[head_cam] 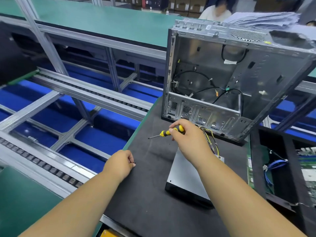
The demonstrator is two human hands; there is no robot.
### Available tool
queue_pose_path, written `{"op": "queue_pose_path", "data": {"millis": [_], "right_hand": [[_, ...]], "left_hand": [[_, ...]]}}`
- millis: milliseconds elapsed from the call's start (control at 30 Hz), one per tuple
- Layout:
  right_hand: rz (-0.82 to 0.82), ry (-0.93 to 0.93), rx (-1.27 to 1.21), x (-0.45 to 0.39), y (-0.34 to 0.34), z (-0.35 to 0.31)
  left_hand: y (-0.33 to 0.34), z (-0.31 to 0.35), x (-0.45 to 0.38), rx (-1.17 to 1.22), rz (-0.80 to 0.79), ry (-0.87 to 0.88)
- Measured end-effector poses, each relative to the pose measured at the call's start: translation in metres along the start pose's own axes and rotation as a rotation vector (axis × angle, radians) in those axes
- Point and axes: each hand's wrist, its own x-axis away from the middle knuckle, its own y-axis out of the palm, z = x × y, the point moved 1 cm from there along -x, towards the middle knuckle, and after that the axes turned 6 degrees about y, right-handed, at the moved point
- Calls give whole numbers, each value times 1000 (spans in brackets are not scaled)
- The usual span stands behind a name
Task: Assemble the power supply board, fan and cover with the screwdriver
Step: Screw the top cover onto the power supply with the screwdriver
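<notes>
An open metal computer case (pixel 230 79) stands upright at the back of the black mat (pixel 150 194), its inside with black cables facing me. A grey power supply box (pixel 184 178) lies flat on the mat in front of it, its coloured wire bundle (pixel 212 139) running toward the case. My right hand (pixel 189 135) grips the yellow-and-black screwdriver (pixel 168 132), whose shaft points left just above the mat. My left hand (pixel 122 162) sits at the mat's left edge and pinches a small dark screw (pixel 134 163) in its fingertips.
A roller conveyor (pixel 51 168) with aluminium rails runs along the left over blue floor. A black tray (pixel 290 168) holding a green board and blue cables sits on the right. A stack of papers (pixel 266 18) lies behind the case, with a person seated beyond it.
</notes>
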Motion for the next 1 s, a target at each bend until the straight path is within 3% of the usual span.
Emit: {"op": "queue_pose_path", "data": {"millis": [133,233,400,600,733,1000], "right_hand": [[13,3,-51,-2,-11,3],[48,7,-114,-2,-21,5],[84,-4,-262,2,-37,5],[72,8,-372,19,-59,13],[101,18,-374,32,-75,27],[171,52,-390,56,-110,60]], "left_hand": [[-3,-1,0,60,-29,-29],[-12,2,2,222,47,-74],[-33,37,3,815,109,-103],[-30,93,9,1408,-29,-73],[-12,119,15,1492,-113,-70],[20,160,25,1438,-187,-81]]}}
